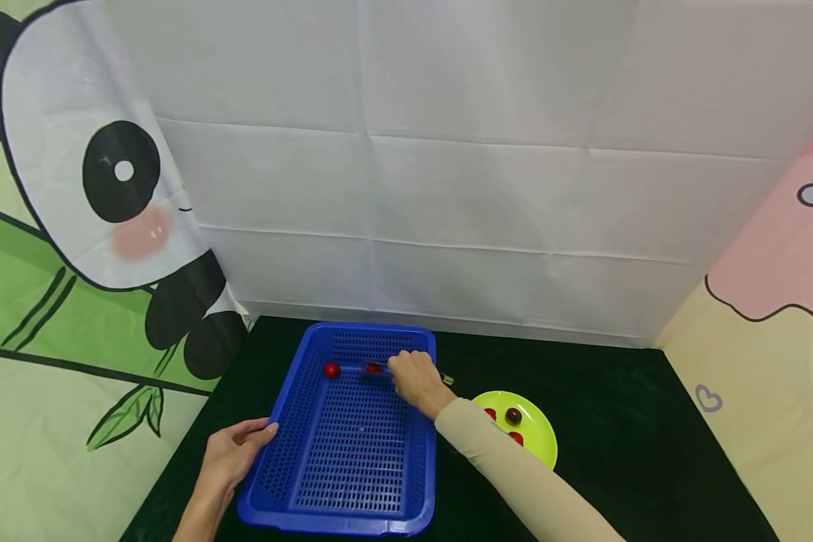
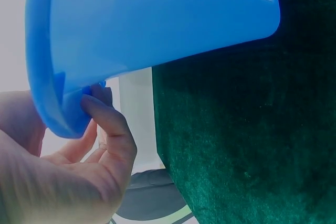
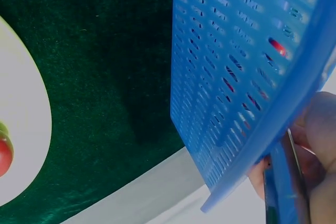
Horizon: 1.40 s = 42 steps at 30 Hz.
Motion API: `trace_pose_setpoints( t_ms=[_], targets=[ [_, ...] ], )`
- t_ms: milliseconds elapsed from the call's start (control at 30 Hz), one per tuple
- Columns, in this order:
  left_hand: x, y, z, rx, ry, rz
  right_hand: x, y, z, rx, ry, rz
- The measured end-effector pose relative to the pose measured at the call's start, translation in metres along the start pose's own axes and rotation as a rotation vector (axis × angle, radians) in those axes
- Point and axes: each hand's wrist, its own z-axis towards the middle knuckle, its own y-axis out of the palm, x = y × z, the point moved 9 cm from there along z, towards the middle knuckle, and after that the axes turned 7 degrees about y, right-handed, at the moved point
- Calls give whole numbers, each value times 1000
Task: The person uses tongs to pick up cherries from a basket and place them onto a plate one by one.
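A blue perforated plastic basket (image 1: 352, 452) stands on the dark green cloth in front of me. With thumb and fingers my left hand (image 1: 233, 455) grips its left rim, seen close up in the left wrist view. My right hand (image 1: 416, 380) is over the basket's far right side and holds metal tongs (image 3: 291, 182), whose back end sticks out past the right rim. At the tongs' tips, inside the basket, is a small red ball-like fruit (image 1: 374, 369). A second red fruit (image 1: 331, 370) lies by the far left wall.
A yellow-green plate (image 1: 545, 444) sits right of the basket, partly behind my right sleeve (image 1: 515, 467). It bears red round fruits (image 1: 516, 437) and a dark brown one (image 1: 513, 416). A white cloth wall (image 1: 481, 188) rises behind the table; printed cloths hang at both sides.
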Motion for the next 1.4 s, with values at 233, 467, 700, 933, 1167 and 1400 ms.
trace_pose_setpoints(
  t_ms=[233, 467, 700, 933, 1167, 1400],
  targets=[
    [-1, -1, -2, 11, 4, -17, -6, 1, 0, -6, -14, -12],
    [0, -1, -2, 12, 3, -20, -5, 0, 1, -10, 18, -6],
    [0, -1, -2, 13, 7, -19, -1, -4, -1, -23, 40, 16],
    [-1, 0, -2, 9, 7, -25, 2, -2, -3, -49, 52, 19],
    [0, -1, -3, 9, 10, -33, 3, -7, -7, -37, 36, 52],
    [1, -2, -5, 14, 13, -42, 8, -19, -11, -16, 30, 126]
  ],
)
